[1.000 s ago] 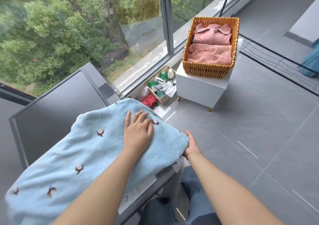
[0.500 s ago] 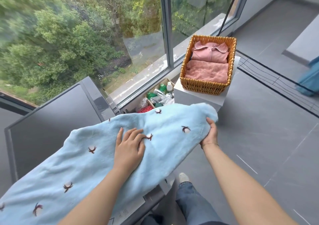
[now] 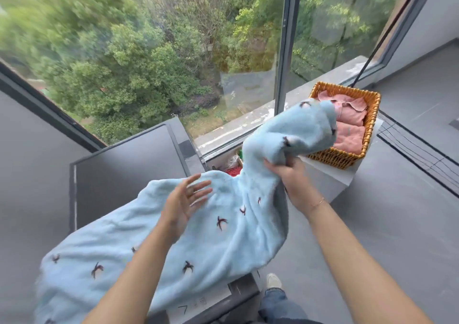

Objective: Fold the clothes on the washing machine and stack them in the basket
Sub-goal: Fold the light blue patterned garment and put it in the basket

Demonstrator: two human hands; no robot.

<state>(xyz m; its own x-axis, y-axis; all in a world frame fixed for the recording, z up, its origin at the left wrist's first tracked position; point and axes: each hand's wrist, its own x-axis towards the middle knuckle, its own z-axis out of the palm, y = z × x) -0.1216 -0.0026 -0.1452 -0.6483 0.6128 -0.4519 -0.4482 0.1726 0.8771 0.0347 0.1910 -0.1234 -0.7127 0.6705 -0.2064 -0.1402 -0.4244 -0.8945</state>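
- The right hand [image 3: 289,174], centre-right of the frame, grips a bunched end of the light blue fleece garment [image 3: 173,244], fingers curled into the fabric, and holds that end raised.
- The lifted end of the garment hangs in front of the near-left corner of the wicker basket [image 3: 370,129] in the right-middle of the frame.
- The left hand [image 3: 185,203], at centre, has its fingers spread and straight, palm turned toward the cloth; motion blur makes it unclear whether it touches the fleece.
- The rest of the blue garment, dotted with small dark embroidered marks, drapes across the dark top of the washing machine [image 3: 124,164] toward the lower left.
- Inside the basket lie folded pink clothes [image 3: 350,119], a collared piece behind a flat folded one.
- The basket sits on a white cabinet [image 3: 340,182] beside the window [image 3: 173,50], with green trees outside.
- A grey tiled floor [image 3: 397,236] fills the right side.
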